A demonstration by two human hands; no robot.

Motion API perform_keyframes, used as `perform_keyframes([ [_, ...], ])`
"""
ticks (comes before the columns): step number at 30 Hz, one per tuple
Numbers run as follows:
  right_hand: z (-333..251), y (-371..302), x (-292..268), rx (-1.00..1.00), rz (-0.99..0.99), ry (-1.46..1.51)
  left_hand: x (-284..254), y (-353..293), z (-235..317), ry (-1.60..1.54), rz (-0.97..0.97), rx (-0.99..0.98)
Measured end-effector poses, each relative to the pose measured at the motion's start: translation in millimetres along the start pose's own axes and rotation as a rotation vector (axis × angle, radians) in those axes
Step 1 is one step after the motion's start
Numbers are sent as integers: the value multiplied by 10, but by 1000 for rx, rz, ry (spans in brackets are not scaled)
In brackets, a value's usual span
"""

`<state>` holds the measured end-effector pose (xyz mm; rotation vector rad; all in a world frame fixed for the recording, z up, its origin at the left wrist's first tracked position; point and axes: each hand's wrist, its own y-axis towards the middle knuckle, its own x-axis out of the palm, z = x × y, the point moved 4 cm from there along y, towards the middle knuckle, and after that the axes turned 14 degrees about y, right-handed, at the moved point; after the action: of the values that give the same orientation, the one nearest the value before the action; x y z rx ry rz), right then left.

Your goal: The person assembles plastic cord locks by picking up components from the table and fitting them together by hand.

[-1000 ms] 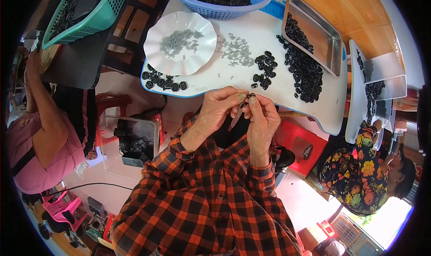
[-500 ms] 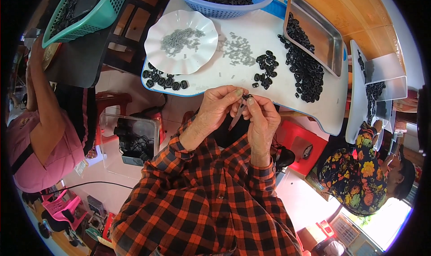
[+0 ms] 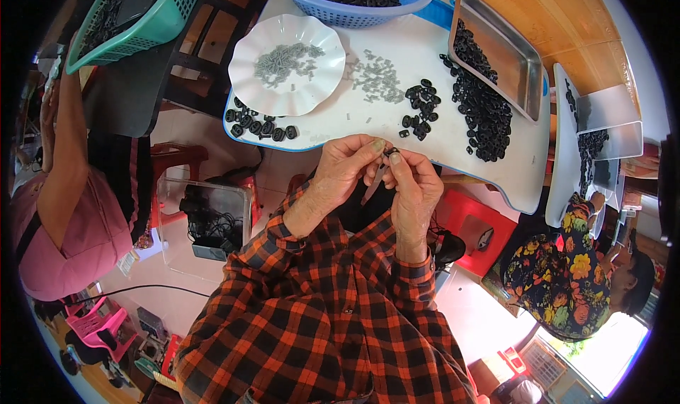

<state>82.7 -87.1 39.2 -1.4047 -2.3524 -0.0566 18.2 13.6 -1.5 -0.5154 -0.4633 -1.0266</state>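
Close to the table's front edge, both my hands meet with the fingertips pinched together. Between them is a small black plastic piece (image 3: 392, 151), partly hidden by the thumbs. My left hand (image 3: 346, 169) is closed on its left side, and my right hand (image 3: 416, 186) is closed on its right. A pale narrow shape (image 3: 373, 184) shows below the fingers; what it is I cannot make out. Just beyond the hands, small black plastic pieces (image 3: 421, 106) lie in a loose group, with small grey spring-like pieces (image 3: 379, 77) scattered to their left.
On the white table (image 3: 340, 124) stands a scalloped white plate (image 3: 244, 67) of grey pieces, with black pieces by its near rim. A blue basket (image 3: 347, 16) is behind; a metal tray (image 3: 520, 71) tilts over a black heap (image 3: 485, 124). People work on both sides.
My hands stay almost still, pinching the same black piece, with only a slight finger shift. At the left, the other person's raised arm and body have shifted.
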Motion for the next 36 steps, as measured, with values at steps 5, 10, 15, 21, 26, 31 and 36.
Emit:
perform_keyframes([
  [5,-6,-4,6,7,-5,-14,4,-3,-3,-17,10,1],
  [10,-9,-7,7,10,9,-27,14,-8,20,11,7,8],
  [15,-6,-7,7,9,9,-21,29,-12,33,22,21,4],
  [21,-7,2,10,-3,12,-8,10,-2,7,10,9,-4],
  [26,-20,-1,16,-4,17,-36,15,-8,8,21,17,-1],
  [31,-25,-11,29,-7,29,-63,9,-7,-2,55,40,13],
  [36,-24,-15,19,-12,19,-73,18,-6,1,48,38,16],
])
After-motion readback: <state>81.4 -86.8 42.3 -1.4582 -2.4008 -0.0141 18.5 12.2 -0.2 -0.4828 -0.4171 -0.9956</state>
